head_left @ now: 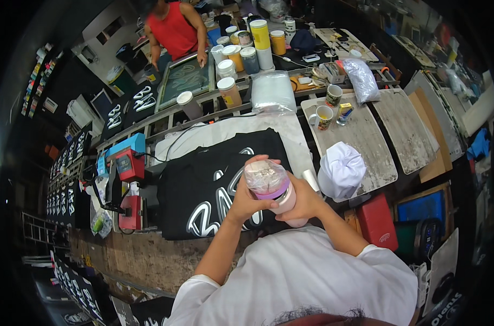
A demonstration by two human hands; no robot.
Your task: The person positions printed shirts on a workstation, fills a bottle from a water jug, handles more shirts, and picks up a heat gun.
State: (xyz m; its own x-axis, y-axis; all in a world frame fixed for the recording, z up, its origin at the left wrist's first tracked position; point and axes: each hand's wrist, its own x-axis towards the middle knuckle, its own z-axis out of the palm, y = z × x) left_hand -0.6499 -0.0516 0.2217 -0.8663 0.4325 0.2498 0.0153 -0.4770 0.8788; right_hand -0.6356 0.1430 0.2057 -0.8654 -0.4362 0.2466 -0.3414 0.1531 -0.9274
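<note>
I hold a pale pink cylindrical container point(285, 205) upright over a black T-shirt point(198, 190) with large white lettering. My left hand point(247, 201) is closed round its upper part, by a purple rim and a top covered in crinkled clear plastic point(266, 175). My right hand point(304, 204) grips the container's right side lower down. The shirt lies on a white cloth point(300, 152) on the bench. A bundled white fabric point(342, 168) sits just right of my hands, beside a white roll point(310, 179).
A red press machine point(130, 165) stands left. Behind are paint jars point(230, 92), a plastic-wrapped stack point(273, 92), mugs point(323, 118) and worn boards point(404, 130). A person in red point(173, 30) holds a screen frame point(181, 84) at upper left. A red box point(376, 223) lies lower right.
</note>
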